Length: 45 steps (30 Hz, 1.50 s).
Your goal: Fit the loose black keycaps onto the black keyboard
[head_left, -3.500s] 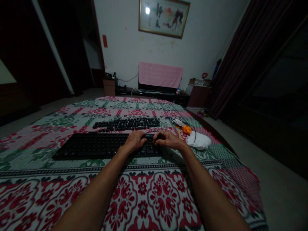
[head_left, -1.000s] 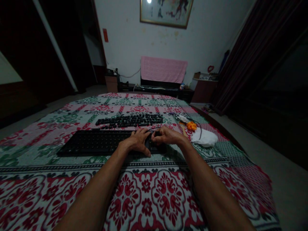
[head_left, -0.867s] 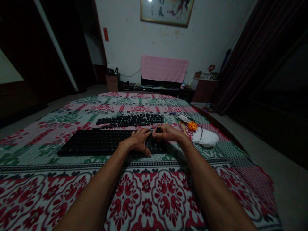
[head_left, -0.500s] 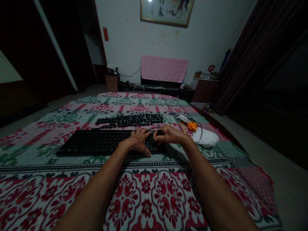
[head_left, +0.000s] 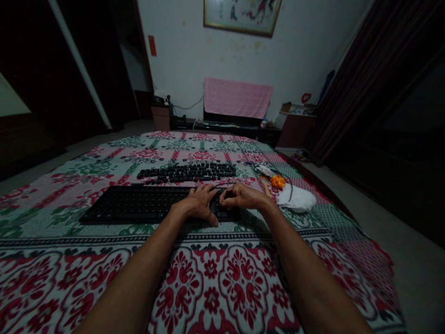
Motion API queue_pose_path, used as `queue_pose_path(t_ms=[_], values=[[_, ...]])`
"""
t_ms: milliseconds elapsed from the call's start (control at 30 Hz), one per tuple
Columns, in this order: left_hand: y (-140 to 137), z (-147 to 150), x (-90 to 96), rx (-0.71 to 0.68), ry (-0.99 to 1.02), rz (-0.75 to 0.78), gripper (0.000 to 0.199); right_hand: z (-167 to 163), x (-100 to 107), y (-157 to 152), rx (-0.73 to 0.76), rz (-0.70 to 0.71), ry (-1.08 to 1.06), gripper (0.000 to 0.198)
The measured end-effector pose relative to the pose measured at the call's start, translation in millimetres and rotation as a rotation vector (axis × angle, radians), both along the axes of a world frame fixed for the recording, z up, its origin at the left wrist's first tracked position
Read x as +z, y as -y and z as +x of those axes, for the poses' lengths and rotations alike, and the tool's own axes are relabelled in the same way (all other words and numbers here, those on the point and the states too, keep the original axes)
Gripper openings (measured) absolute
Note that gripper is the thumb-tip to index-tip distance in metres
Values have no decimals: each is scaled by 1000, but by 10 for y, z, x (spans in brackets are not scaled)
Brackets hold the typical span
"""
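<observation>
**A:** ok so where's the main thing sitting, and how's it gonna handle?

**B:** The long black plastic keyboard (head_left: 132, 204) is lying flat on a red, green and white patterned cloth (head_left: 236, 283), its right part being covered by both hands. Going by looks, it's gonna be fairly light, stiff along its length, maybe a bit slidey on fabric. Best being gripped by the solid outer rim tbh, since small pale dots are showing in rows across the face and those bits might be fragile.

**A:** and the hands?

**B:** The left hand (head_left: 200, 204) is being held palm down on the keyboard, fingers spread wide and thumb out towards the near edge, nothing visibly being gripped. The right hand (head_left: 240, 195) is being curled in tight over the right end, thumb and fingertips nearly together. A small dark object (head_left: 229, 194) seems to be getting pinched there, but what it is can't be told, too dim.

**A:** anything else around?

**B:** Loose small black keycap-like pieces (head_left: 187, 173) are being spread in a rough band just behind the keyboard. Off to the right, a bright orange lumpy object (head_left: 277, 181) is sitting beside a soft-looking white bundle (head_left: 297, 198).
</observation>
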<state>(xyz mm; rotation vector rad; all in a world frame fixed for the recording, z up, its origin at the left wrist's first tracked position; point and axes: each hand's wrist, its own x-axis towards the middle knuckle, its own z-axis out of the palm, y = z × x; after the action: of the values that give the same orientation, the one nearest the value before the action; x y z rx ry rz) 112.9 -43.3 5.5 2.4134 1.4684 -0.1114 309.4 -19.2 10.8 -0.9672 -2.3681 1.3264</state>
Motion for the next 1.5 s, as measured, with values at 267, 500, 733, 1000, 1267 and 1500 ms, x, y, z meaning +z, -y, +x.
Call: queue_pose_path(t_ms=[267,500,733,1000,1267,1500], values=[[-20,-27,-37,-42,19,39,111,-37,-7,6,-30,-3,-66,26],[-10,-30,-33,-42,45,48,102,-58,-17,4,-16,39,-53,22],[-25,-40,-54,-36,44,45,100,-73,30,62,-5,97,-19,20],[-2,-12,-8,1,19,15,109,-53,-9,72,-30,-14,-64,20],[-35,-29,-66,-29,18,38,113,-60,46,147,-13,-36,-94,20],[-35,-36,-55,-43,14,56,108,-136,29,157,-71,9,-86,16]])
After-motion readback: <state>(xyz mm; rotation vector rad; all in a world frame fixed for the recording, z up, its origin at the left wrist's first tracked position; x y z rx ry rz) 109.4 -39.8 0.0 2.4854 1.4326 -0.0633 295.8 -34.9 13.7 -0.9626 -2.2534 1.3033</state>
